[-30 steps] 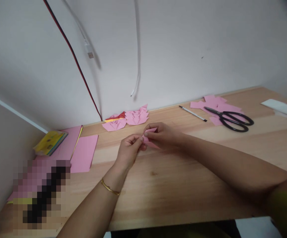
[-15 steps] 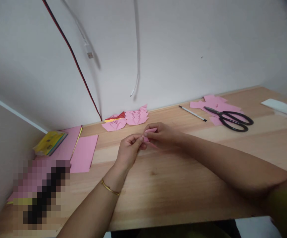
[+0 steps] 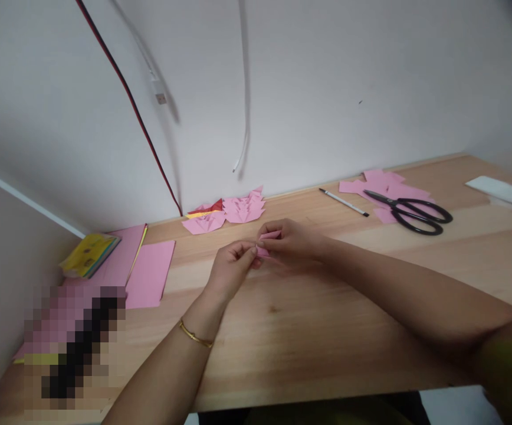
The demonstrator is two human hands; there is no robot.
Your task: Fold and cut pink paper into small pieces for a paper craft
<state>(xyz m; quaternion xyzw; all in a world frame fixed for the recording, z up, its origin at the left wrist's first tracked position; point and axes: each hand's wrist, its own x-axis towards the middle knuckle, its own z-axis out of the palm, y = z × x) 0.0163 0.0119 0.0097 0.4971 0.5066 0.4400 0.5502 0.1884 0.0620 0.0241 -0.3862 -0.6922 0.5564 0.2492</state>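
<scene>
A small piece of pink paper (image 3: 262,252) is pinched between my two hands above the middle of the wooden table. My left hand (image 3: 233,262) grips its left end with thumb and fingers. From the other side, my right hand (image 3: 289,241) holds it, thumb pointing left towards my left thumb. The fingers cover much of the paper, so its exact folds cannot be made out. Just behind my hands, folded pink paper pieces (image 3: 243,208) lie in rows against the wall, with a red and yellow folded piece (image 3: 207,209) on the left group.
Black-handled scissors (image 3: 409,213) lie on pink paper scraps (image 3: 382,180) at the back right, beside a pen (image 3: 343,202). Pink sheets (image 3: 150,274) and a yellow packet (image 3: 88,255) are at left. A white strip (image 3: 501,190) lies far right. Cables (image 3: 125,88) hang along the wall.
The pink paper's lower right flap, which stuck out below my right hand, now shows less. My hands have barely shifted, and the other things lie as before.
</scene>
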